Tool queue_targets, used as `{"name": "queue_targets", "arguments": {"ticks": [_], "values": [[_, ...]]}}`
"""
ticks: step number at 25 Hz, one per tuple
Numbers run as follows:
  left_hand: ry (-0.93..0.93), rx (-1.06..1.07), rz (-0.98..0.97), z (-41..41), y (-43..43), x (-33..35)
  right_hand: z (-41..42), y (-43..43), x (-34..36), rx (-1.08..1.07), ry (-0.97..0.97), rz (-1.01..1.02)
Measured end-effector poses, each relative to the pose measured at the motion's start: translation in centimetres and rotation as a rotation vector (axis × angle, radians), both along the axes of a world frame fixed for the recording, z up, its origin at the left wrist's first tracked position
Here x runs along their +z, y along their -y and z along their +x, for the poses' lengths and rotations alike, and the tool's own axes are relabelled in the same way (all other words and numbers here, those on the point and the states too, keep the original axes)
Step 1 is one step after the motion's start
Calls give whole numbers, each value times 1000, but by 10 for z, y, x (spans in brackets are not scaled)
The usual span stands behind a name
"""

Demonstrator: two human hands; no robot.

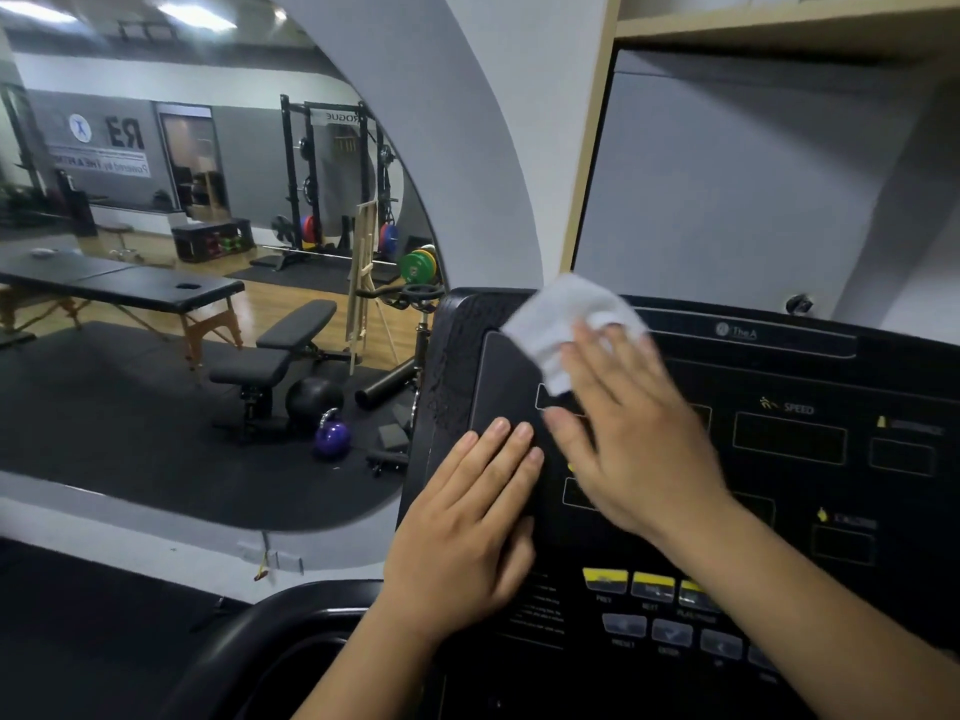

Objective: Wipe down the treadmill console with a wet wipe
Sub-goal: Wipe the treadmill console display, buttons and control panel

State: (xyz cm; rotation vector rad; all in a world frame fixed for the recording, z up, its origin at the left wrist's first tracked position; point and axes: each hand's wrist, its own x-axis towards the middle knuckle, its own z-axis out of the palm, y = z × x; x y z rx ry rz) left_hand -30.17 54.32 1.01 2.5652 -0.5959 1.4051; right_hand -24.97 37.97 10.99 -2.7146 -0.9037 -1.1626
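The black treadmill console (789, 439) fills the lower right, with display windows, a SPEED label and yellow and grey buttons. A white wet wipe (561, 324) lies against its upper left corner. My right hand (634, 433) presses the wipe flat on the panel with straight fingers; the hand is blurred. My left hand (467, 527) rests flat on the console's left edge, fingers straight, holding nothing.
A large mirror (208, 252) to the left reflects a massage table, weight bench, purple kettlebell, squat rack and coloured plates. A grey wall panel (727, 189) in a wooden frame rises behind the console. A black handrail (249, 636) curves at the lower left.
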Motion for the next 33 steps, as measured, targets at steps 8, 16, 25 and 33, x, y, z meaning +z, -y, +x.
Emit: {"name": "queue_targets", "arguments": {"ticks": [8, 16, 25, 33], "values": [[-17, -14, -13, -1, -1, 1, -6, 39, -22, -83, -14, 96], [2, 2, -10, -2, 0, 0, -17, 75, -17, -221, 15, 105], [21, -6, 6, 1, -1, -2, -2, -10, -17, 126, -65, -70], [32, 27, 8, -2, 2, 2, 6, 90, -22, -101, -82, 88]]}}
